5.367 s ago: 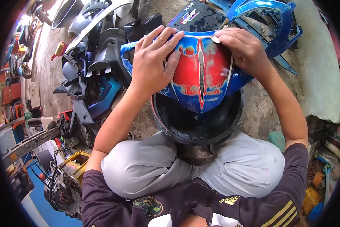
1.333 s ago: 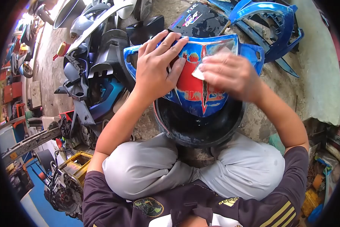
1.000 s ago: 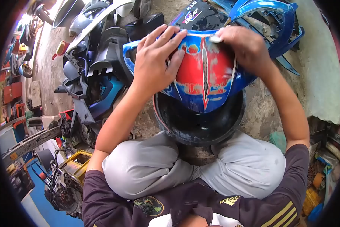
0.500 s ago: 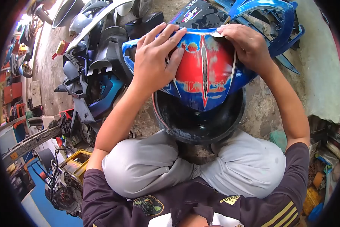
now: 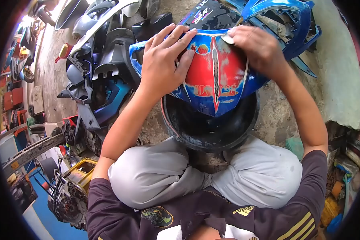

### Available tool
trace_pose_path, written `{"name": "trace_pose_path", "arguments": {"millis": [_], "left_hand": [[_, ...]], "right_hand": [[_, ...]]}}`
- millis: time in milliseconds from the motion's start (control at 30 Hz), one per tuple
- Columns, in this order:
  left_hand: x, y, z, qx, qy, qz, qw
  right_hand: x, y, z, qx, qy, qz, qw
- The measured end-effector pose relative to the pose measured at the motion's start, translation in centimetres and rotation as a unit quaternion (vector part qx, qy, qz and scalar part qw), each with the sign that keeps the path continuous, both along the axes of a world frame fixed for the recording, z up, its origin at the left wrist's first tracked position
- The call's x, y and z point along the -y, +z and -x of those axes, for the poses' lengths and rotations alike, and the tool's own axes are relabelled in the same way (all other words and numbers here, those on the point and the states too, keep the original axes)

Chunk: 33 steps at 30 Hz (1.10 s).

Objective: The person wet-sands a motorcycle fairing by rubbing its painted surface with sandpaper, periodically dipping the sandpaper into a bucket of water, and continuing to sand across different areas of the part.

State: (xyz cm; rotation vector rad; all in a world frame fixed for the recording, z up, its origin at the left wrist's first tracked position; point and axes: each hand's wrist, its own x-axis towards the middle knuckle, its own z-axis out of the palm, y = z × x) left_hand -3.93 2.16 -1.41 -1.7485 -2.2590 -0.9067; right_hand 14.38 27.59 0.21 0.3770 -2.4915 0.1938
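Left hand (image 5: 166, 60) was spread over blue-red panel (image 5: 200, 73), apparently for steadiness | pale pad (image 5: 227, 39) was pinched in right hand (image 5: 261, 51) near panel's upper edge | panel was positioned over black basin (image 5: 202, 130), seemingly for support

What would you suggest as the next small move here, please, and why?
I'd probably draw the pale pad in the right hand down the right half of the blue-and-red panel, since grey patches mottle the red there, and the left hand rests spread on the other side, which should help steady it.
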Motion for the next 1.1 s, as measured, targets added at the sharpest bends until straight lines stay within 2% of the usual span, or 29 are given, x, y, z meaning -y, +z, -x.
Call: {"name": "trace_pose_path", "arguments": {"millis": [67, 133, 200, 233, 333, 367, 400, 467, 600, 667, 733, 833, 933, 967, 1067, 1100], "left_hand": [[0.2, 0.3, -0.4, -0.002, -0.003, -0.003, 1.000], [0.5, -0.1, -0.4, -0.014, -0.002, -0.010, 1.000], [0.1, -0.2, 0.1, -0.001, 0.001, -0.004, 1.000], [0.0, 0.0, 0.1, 0.011, -0.005, 0.000, 1.000], [0.4, 0.2, -0.4, -0.003, -0.004, -0.003, 1.000], [0.5, 0.0, -0.5, -0.006, -0.006, -0.004, 1.000], [0.3, -0.2, -0.3, -0.002, -0.007, -0.005, 1.000], [0.0, -0.3, 0.3, 0.004, -0.005, -0.005, 1.000], [0.5, -0.3, -0.4, -0.009, -0.005, -0.002, 1.000], [0.1, -0.3, 0.1, -0.004, 0.001, -0.008, 1.000], [-0.2, -0.5, 0.4, 0.005, -0.003, -0.007, 1.000], [0.4, 0.0, -0.4, -0.002, -0.006, -0.002, 1.000], [0.0, -0.2, 0.3, 0.007, 0.000, -0.007, 1.000], [-0.2, -0.4, 0.4, 0.006, -0.002, -0.007, 1.000], [0.3, 0.0, -0.2, 0.003, -0.008, -0.003, 1.000], [0.4, -0.1, -0.2, -0.005, -0.006, -0.007, 1.000]], "right_hand": [[4.3, 0.7, -0.3, -0.002, 0.058, 0.039, 0.998], [3.6, 0.2, -0.3, 0.002, 0.081, 0.028, 0.996], [-0.2, 0.5, 0.5, 0.014, -0.007, 0.021, 1.000], [-0.3, 0.5, 0.6, 0.023, -0.008, -0.003, 1.000], [5.6, 0.6, -0.6, 0.033, 0.075, 0.042, 0.996], [5.0, 0.5, -0.5, 0.028, 0.080, 0.049, 0.995], [3.1, 0.5, 0.0, 0.020, 0.078, 0.050, 0.995], [-1.0, -0.6, 0.3, 0.000, -0.008, 0.021, 1.000], [5.6, 0.7, -0.7, 0.041, 0.095, 0.062, 0.993], [1.3, -0.4, 0.3, 0.017, 0.040, 0.071, 0.997], [0.9, 0.1, 0.6, 0.010, 0.003, 0.069, 0.998], [5.4, 0.3, -0.6, 0.032, 0.085, 0.085, 0.992], [-1.5, -1.3, 0.3, 0.010, 0.005, 0.105, 0.994], [-1.0, -1.2, 0.2, 0.005, -0.001, 0.098, 0.995], [5.5, 0.5, -0.9, 0.026, 0.076, 0.081, 0.993], [3.9, -0.3, -0.6, 0.011, 0.089, 0.093, 0.992]]}}
